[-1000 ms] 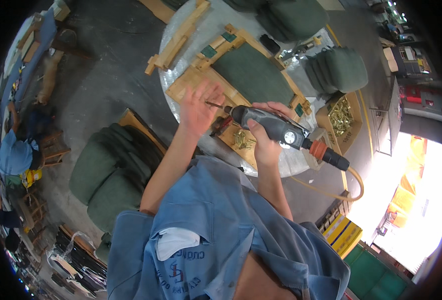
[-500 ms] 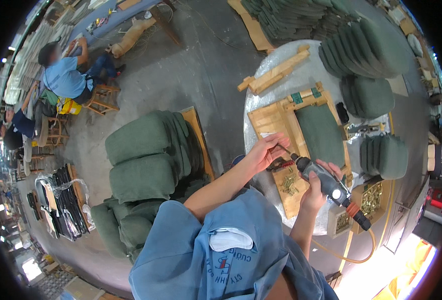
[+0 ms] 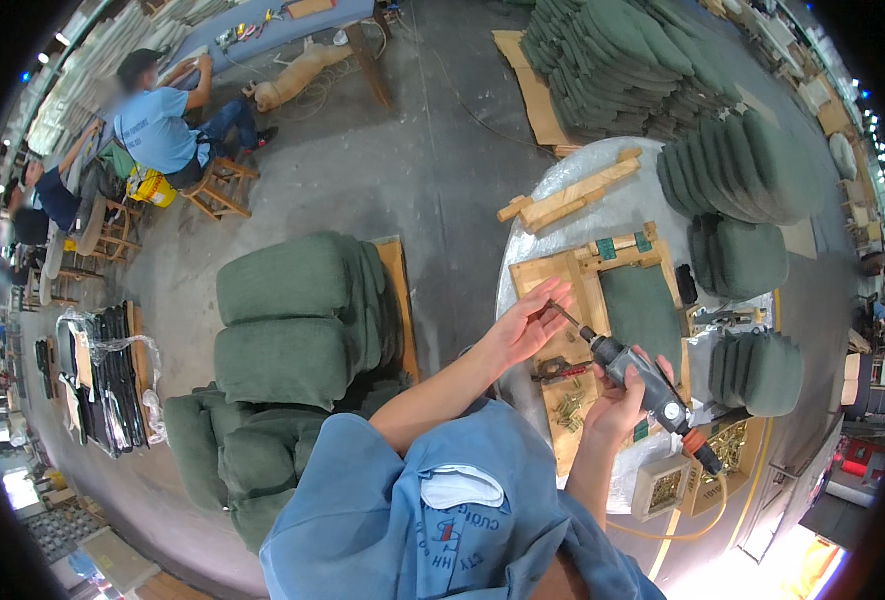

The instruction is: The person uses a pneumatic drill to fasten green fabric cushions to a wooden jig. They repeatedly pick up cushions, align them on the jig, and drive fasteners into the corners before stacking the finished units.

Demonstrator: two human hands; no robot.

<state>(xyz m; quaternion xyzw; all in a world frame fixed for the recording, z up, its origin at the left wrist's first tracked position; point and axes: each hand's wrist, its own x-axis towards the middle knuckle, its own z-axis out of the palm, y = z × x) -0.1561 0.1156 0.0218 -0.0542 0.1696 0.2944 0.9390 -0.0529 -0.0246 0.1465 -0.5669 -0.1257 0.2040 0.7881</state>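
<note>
My right hand [image 3: 618, 402] is closed around the body of a dark grey pneumatic screwdriver [image 3: 631, 368] with an orange collar and a hose at its rear. Its long bit points up and left, toward my left hand [image 3: 531, 322]. There the palm is turned up and the fingers curl at the bit's tip; whatever small piece they pinch is too small to make out. Beyond the driver, a dark green padded panel [image 3: 645, 308] lies in a wooden frame jig [image 3: 543, 272]. Brass-coloured fasteners [image 3: 570, 410] and a red-handled tool [image 3: 565, 372] lie on the jig's near part.
The round table [image 3: 525, 225] is wrapped in plastic and carries a wooden bar [image 3: 581, 195]. Green pads [image 3: 728, 170] are stacked on its right. Boxes of fasteners [image 3: 660, 488] stand near my right forearm. More pads [image 3: 283, 360] are piled at left. A co-worker [image 3: 168, 130] sits far left.
The view has shifted, so the table and jig appear lower. My right hand keeps its grip on the screwdriver, and my left hand stays by the bit's tip.
</note>
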